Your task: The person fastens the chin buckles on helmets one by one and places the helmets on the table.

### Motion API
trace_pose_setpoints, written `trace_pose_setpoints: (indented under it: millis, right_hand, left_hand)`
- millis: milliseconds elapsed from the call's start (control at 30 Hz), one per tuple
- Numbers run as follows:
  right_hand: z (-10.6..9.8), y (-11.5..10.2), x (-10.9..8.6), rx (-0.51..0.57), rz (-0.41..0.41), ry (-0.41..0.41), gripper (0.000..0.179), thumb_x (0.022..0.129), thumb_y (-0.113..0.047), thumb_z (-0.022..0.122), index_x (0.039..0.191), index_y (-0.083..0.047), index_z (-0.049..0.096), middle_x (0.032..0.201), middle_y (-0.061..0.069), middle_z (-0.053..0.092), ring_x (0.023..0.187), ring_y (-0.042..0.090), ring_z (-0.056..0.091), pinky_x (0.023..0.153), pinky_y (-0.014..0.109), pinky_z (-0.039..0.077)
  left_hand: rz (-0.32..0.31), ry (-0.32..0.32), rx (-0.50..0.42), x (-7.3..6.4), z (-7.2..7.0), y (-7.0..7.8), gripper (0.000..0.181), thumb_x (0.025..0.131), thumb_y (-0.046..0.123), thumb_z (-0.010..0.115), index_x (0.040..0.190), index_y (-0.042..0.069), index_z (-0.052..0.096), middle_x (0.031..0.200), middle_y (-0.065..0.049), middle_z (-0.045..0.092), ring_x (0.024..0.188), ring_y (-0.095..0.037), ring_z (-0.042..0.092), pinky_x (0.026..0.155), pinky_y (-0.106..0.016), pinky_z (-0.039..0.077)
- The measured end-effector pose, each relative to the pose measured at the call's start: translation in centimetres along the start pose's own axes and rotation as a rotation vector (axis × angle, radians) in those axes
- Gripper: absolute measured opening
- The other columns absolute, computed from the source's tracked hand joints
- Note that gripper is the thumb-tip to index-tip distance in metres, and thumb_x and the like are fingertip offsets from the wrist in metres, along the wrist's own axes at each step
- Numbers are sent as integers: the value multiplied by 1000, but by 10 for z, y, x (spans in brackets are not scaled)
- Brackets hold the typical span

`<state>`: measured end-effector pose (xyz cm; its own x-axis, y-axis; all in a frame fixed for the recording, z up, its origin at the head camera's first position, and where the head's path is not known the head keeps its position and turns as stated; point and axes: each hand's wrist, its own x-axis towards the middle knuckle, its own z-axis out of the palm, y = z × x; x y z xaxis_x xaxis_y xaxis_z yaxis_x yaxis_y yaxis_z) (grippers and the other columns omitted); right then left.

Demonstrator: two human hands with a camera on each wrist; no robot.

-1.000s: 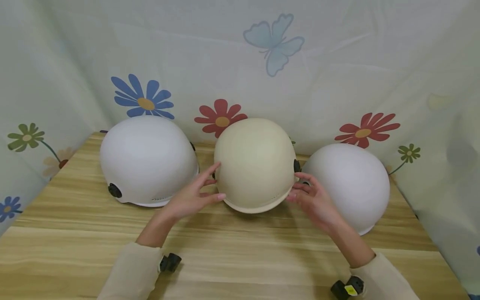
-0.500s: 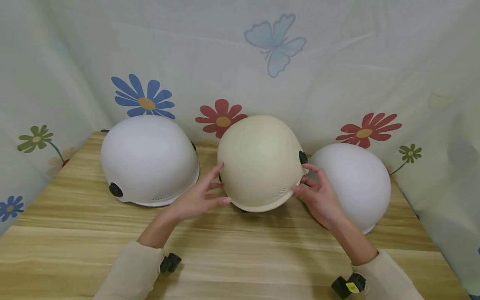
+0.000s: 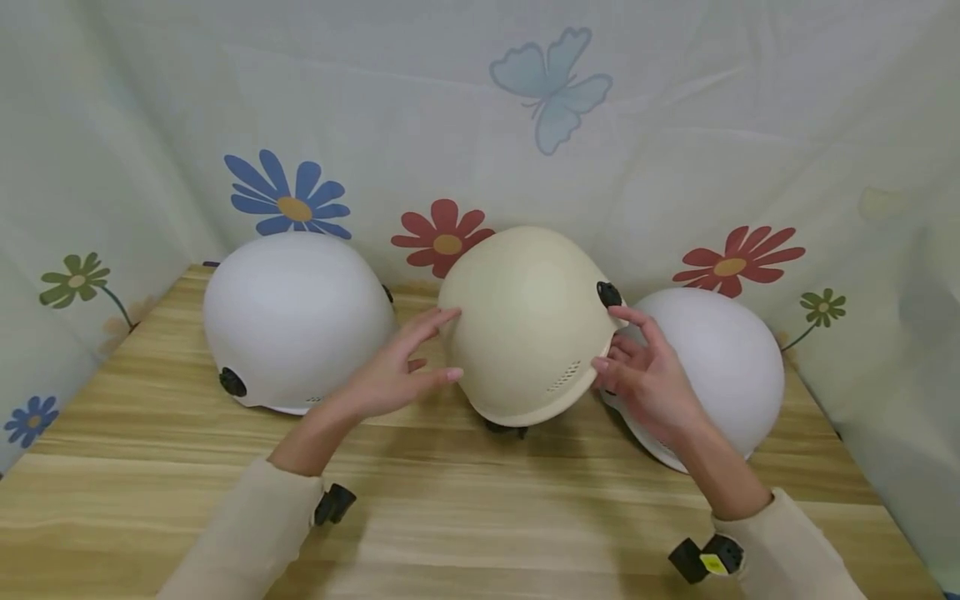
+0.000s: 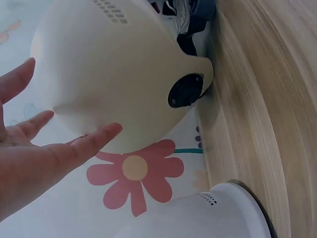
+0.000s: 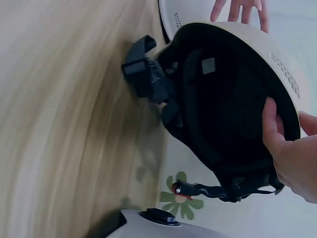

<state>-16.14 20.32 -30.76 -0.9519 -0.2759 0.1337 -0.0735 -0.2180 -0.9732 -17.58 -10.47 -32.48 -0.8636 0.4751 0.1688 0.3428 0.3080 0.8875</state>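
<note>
A cream helmet is tilted up on its right side, between two white helmets. My right hand grips its right rim; in the right wrist view some fingers reach inside against the black lining while the rim lies in the grasp. My left hand has its fingers spread and straight, fingertips at the helmet's left side. A dark chin strap hangs below the opening, close to the table. A round black fitting marks the helmet's side in the left wrist view.
On the left stands a white helmet; another white helmet stands to the right, partly behind my right hand. All are on a wood-grain table, with a flower-printed cloth hanging behind and at both sides.
The cream helmet's right side has risen and it has turned, bringing its vent holes and a strap underneath into view. My right hand moved up with the rim; my left fingers shifted slightly up.
</note>
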Motion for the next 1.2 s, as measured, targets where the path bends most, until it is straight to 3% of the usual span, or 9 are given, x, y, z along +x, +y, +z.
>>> trace_pose_setpoints:
  millis: [400, 600, 767, 933, 1200]
  right_hand:
    - [2, -13, -2, -94, -39, -54, 55, 86, 14, 50, 133, -9, 34, 103, 9, 52, 89, 17, 55, 68, 26, 50]
    - [7, -19, -3, -285, -108, -60, 54, 84, 12, 55, 131, -8, 38, 105, 11, 50, 93, 17, 54, 70, 24, 50]
    - [16, -22, -5, -404, -169, -69, 54, 82, 13, 58, 130, -3, 41, 104, 12, 50, 90, 18, 54, 70, 23, 50]
    - [21, -24, -4, -441, -203, -91, 55, 80, 17, 58, 129, 0, 41, 103, 12, 52, 89, 19, 54, 71, 23, 50]
    - [26, -23, -3, -480, -245, -110, 57, 76, 19, 60, 128, 5, 43, 99, 13, 55, 87, 20, 58, 70, 26, 52]
  left_hand:
    - [-35, 21, 7, 1, 2, 3, 74, 85, 25, 66, 145, 23, 24, 147, -12, 17, 129, -37, 27, 94, -54, 35]
    - [-29, 8, -25, -1, 5, 1, 77, 85, 25, 66, 146, 25, 19, 148, -10, 14, 130, -37, 25, 94, -55, 34]
    - [-14, 48, -25, 0, 6, 6, 78, 85, 26, 66, 146, 26, 18, 148, -10, 13, 130, -37, 23, 93, -55, 35]
    - [21, 87, -6, 4, 5, 12, 79, 84, 25, 67, 146, 25, 18, 148, -8, 15, 131, -34, 23, 92, -55, 36]
    - [31, 100, -30, 7, 5, 16, 79, 84, 22, 68, 146, 24, 19, 148, -9, 14, 129, -38, 24, 88, -53, 41]
